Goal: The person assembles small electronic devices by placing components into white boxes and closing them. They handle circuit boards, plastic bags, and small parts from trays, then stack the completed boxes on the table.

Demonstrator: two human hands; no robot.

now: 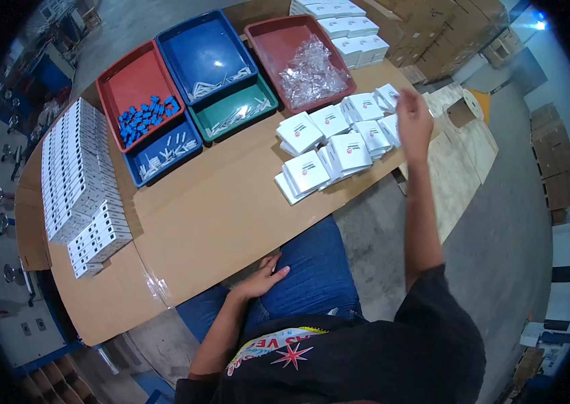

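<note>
My left hand (261,281) rests on my thigh below the table edge, thumb and fingers apart, with nothing in it. My right hand (414,124) is raised at the far right end of the table, beside several flat white square boxes (351,151) lying in overlapping piles. Its fingers look bent and smeared, so whether it holds anything cannot be made out. It overlaps the rightmost boxes in view; contact with them is unclear.
Cardboard covers the table (197,209). Along its back stand a red tray (138,67) with blue plastic pieces, a blue tray (207,50), a smaller blue tray (138,168) and a green tray (258,97) with slim parts, and a red tray (271,40) with clear bags. White stacked units (73,175) line the left.
</note>
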